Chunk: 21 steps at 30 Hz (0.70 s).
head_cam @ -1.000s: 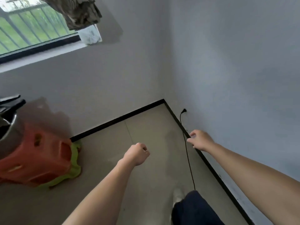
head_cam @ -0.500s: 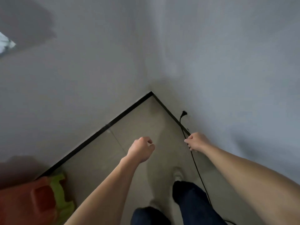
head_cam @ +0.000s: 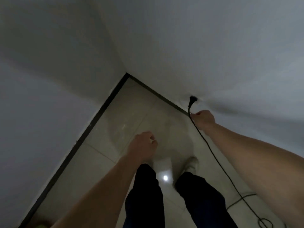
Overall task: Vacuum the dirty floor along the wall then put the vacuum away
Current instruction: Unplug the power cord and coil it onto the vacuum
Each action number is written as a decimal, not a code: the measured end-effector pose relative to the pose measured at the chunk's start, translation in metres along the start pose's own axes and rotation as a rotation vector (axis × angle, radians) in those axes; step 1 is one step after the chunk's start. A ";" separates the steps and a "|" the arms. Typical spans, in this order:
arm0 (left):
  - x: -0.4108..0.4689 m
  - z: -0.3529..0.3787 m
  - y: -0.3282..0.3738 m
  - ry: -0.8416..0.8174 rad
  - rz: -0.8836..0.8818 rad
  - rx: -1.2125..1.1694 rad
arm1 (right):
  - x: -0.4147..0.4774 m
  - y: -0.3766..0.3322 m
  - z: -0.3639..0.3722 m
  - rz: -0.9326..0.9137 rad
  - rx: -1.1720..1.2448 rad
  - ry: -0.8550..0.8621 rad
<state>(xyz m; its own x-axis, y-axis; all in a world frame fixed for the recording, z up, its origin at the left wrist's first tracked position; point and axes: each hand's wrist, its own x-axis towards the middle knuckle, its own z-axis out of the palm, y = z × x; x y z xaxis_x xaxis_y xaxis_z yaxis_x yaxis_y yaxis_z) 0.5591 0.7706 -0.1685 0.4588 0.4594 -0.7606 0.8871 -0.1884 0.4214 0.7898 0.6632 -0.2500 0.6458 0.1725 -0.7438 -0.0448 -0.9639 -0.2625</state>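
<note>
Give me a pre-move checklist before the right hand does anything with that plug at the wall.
1. Grip on the plug body rather than the lead: not ok. The right hand pinches the black cord just below the plug.
2. Plug seated in a socket: cannot tell. It sits against the wall, and no socket can be made out.
3. Left hand free: ok. It is curled and holds nothing.
4. Cord clear of the feet: ok. It runs to the right of the right shoe, apart from it.
5. Vacuum position: cannot tell. It is not in view.
</note>
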 end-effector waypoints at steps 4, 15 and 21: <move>0.047 -0.002 -0.038 -0.050 0.026 0.083 | 0.051 -0.001 0.040 0.040 0.068 0.031; 0.080 -0.007 -0.079 -0.127 0.053 0.225 | 0.003 0.022 0.127 -0.080 0.005 0.019; 0.059 -0.023 -0.039 -0.106 0.115 0.250 | -0.096 0.077 0.116 -0.191 -0.007 0.008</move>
<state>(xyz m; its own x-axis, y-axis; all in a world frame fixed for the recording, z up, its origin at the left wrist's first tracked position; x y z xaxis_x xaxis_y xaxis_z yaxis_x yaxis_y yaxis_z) 0.5507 0.8256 -0.2184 0.5484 0.3315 -0.7677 0.8076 -0.4480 0.3834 0.6360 0.5961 -0.2699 0.6483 0.3504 -0.6759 0.0842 -0.9153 -0.3938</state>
